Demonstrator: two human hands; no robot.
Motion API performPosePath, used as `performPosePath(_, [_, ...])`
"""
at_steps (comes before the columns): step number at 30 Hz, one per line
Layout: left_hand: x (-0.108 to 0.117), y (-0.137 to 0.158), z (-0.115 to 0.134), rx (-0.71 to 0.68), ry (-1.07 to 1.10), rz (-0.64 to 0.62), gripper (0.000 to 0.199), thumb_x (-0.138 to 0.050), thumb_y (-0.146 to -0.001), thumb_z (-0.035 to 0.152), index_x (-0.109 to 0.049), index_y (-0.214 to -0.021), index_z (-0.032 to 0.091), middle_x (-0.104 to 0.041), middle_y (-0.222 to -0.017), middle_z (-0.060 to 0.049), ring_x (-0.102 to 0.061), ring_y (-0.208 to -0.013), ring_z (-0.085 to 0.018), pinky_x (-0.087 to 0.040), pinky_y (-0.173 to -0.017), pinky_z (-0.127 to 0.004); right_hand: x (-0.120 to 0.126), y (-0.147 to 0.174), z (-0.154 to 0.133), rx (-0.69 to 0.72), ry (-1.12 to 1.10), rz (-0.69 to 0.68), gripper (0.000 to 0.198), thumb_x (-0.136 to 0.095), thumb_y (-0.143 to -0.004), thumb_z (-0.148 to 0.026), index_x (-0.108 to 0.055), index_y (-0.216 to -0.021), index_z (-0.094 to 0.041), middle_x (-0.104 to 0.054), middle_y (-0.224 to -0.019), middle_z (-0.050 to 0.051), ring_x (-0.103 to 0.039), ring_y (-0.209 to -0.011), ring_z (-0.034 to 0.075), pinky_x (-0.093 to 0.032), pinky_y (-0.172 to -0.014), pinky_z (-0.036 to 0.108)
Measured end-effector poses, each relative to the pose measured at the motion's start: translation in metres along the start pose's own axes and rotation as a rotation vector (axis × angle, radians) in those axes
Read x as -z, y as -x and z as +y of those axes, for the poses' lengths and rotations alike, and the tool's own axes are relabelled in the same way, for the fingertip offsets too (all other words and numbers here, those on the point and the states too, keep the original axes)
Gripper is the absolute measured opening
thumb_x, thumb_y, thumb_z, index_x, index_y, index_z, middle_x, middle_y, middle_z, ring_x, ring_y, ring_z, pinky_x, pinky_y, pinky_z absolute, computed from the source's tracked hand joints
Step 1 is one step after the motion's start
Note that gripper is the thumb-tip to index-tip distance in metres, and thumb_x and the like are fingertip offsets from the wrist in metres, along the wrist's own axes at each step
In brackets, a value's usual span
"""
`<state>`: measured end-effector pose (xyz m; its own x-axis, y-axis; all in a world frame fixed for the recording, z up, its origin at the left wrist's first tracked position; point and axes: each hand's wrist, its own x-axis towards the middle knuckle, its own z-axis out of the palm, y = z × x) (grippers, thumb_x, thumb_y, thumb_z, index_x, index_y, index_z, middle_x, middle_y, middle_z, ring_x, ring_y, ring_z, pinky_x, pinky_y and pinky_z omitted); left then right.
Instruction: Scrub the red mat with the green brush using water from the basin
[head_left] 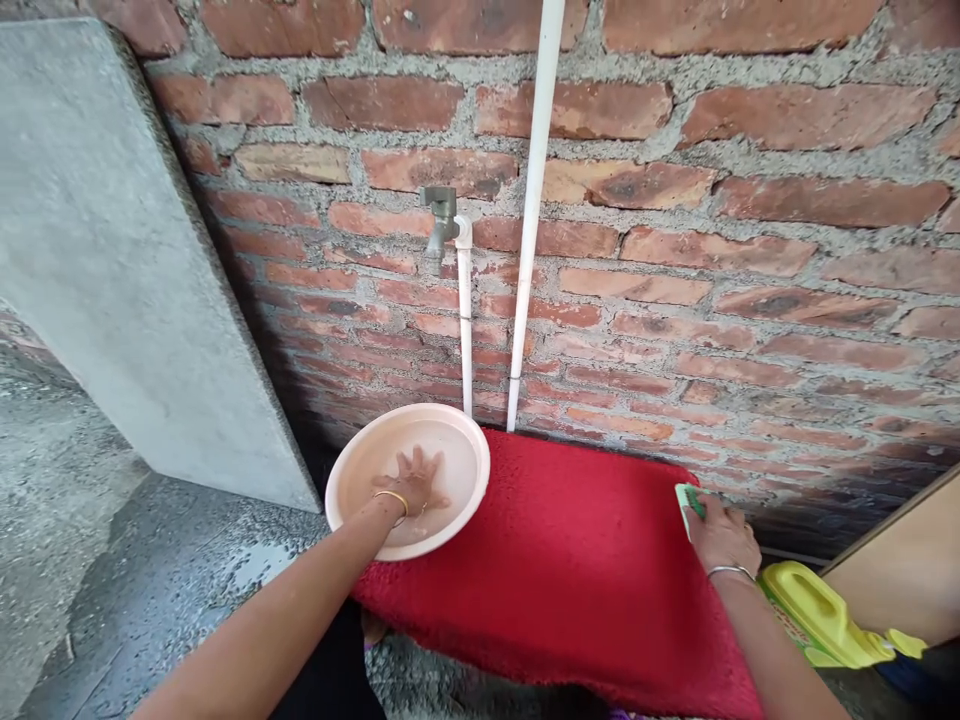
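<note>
My left hand (412, 480), with a gold-coloured bangle at the wrist, reaches into a pale pink basin (341, 460). Its fingers are spread in the cloudy water, and it grips nothing. The basin stands on the left end of a red, fluffy mat (570, 540) draped over a low support. At the mat's far right edge, my right hand (724, 540) is closed around a light green scrub brush (685, 500), whose lower part is hidden by the fingers. A silver-coloured bangle circles that wrist.
A tap (441, 222) on a white pipe (465, 330) projects from the brick wall (645, 240) above the basin. A grey slab (150, 250) leans at left over wet concrete floor (202, 590). A yellow jug (817, 610) lies beside my right forearm, near a beige panel (907, 560).
</note>
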<state>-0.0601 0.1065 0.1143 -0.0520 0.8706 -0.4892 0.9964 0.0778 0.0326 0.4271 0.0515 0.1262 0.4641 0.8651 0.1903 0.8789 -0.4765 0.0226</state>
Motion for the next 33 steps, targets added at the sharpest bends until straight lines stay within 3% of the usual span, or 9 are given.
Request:
performPosePath(3, [-0.002,-0.003,-0.003,-0.009,0.003,-0.006,0.103,-0.056,-0.079,0.073,-0.003,-0.159,0.034,0.008,-0.167,-0.016,0.005,-0.148,-0.053,-0.022,-0.095,-0.086,0.004,0.006,-0.033,0.082,-0.074,-0.006,0.036,-0.043,-0.096,-0.035,-0.064,-0.121,-0.019,-0.063,-0.103,0.015,-0.063,-0.085,0.025,-0.049,-0.078,0.039])
performPosePath(12, [0.000,0.000,-0.002,-0.002,-0.041,-0.024,0.098,-0.056,-0.085,0.063,0.000,-0.159,0.032,0.009,-0.166,-0.018,0.003,-0.149,-0.052,-0.027,-0.097,-0.083,0.002,0.059,-0.252,0.611,-0.245,-0.090,0.030,-0.046,-0.099,-0.040,-0.062,-0.121,-0.030,-0.062,-0.114,0.007,-0.057,-0.102,0.021,-0.041,-0.089,0.032])
performPosePath(16, [-0.004,-0.004,-0.006,-0.022,-0.035,-0.006,0.098,-0.055,-0.086,0.065,-0.001,-0.160,0.030,0.008,-0.166,-0.020,0.001,-0.148,-0.053,-0.027,-0.099,-0.081,-0.004,0.061,-0.285,0.686,-0.238,-0.111,0.030,-0.040,-0.100,-0.038,-0.061,-0.121,-0.032,-0.061,-0.116,0.006,-0.056,-0.101,0.020,-0.040,-0.089,0.033])
performPosePath(18, [-0.005,-0.006,-0.007,-0.028,-0.035,-0.012,0.100,-0.054,-0.085,0.069,0.000,-0.160,0.029,0.009,-0.166,-0.021,0.001,-0.148,-0.054,-0.026,-0.100,-0.080,-0.009,0.049,-0.275,0.664,-0.218,-0.115,0.030,-0.041,-0.100,-0.037,-0.061,-0.122,-0.032,-0.061,-0.118,0.006,-0.056,-0.101,0.020,-0.040,-0.089,0.034])
performPosePath(21, [-0.005,-0.007,-0.008,-0.031,-0.028,-0.024,0.101,-0.054,-0.084,0.069,0.000,-0.159,0.030,0.010,-0.166,-0.020,0.002,-0.148,-0.054,-0.026,-0.101,-0.080,-0.017,0.020,-0.228,0.555,-0.173,-0.111,0.031,-0.047,-0.097,-0.036,-0.060,-0.124,-0.030,-0.061,-0.118,0.009,-0.057,-0.102,0.022,-0.040,-0.089,0.035])
performPosePath(25, [-0.002,-0.003,-0.006,-0.039,-0.024,-0.020,0.098,-0.054,-0.085,0.064,0.000,-0.159,0.029,0.010,-0.166,-0.020,0.003,-0.148,-0.054,-0.026,-0.099,-0.082,-0.018,-0.020,-0.123,0.312,-0.113,-0.082,0.035,-0.046,-0.096,-0.033,-0.060,-0.128,-0.025,-0.061,-0.117,0.013,-0.059,-0.101,0.023,-0.043,-0.087,0.037])
performPosePath(29, [0.004,0.004,-0.002,-0.026,-0.030,-0.030,0.095,-0.053,-0.087,0.060,0.001,-0.160,0.029,0.011,-0.165,-0.021,0.003,-0.148,-0.053,-0.027,-0.098,-0.082,-0.006,-0.035,-0.022,0.024,-0.081,-0.063,0.038,-0.045,-0.095,-0.030,-0.062,-0.125,-0.016,-0.062,-0.109,0.019,-0.062,-0.092,0.028,-0.047,-0.079,0.040])
performPosePath(31, [0.005,0.006,-0.001,-0.021,-0.023,-0.038,0.096,-0.053,-0.086,0.060,0.001,-0.159,0.030,0.012,-0.165,-0.020,0.004,-0.148,-0.052,-0.026,-0.098,-0.082,0.000,-0.032,0.005,-0.085,-0.081,-0.048,0.040,-0.044,-0.095,-0.033,-0.063,-0.124,-0.013,-0.062,-0.107,0.021,-0.063,-0.089,0.029,-0.048,-0.076,0.042])
performPosePath(33, [0.005,0.006,0.000,-0.016,-0.017,-0.040,0.097,-0.055,-0.086,0.060,0.001,-0.159,0.031,0.013,-0.166,-0.018,0.005,-0.149,-0.051,-0.025,-0.099,-0.082,0.003,-0.024,0.008,-0.116,-0.107,-0.032,0.040,-0.044,-0.095,-0.036,-0.062,-0.124,-0.015,-0.062,-0.106,0.019,-0.063,-0.088,0.028,-0.048,-0.075,0.041])
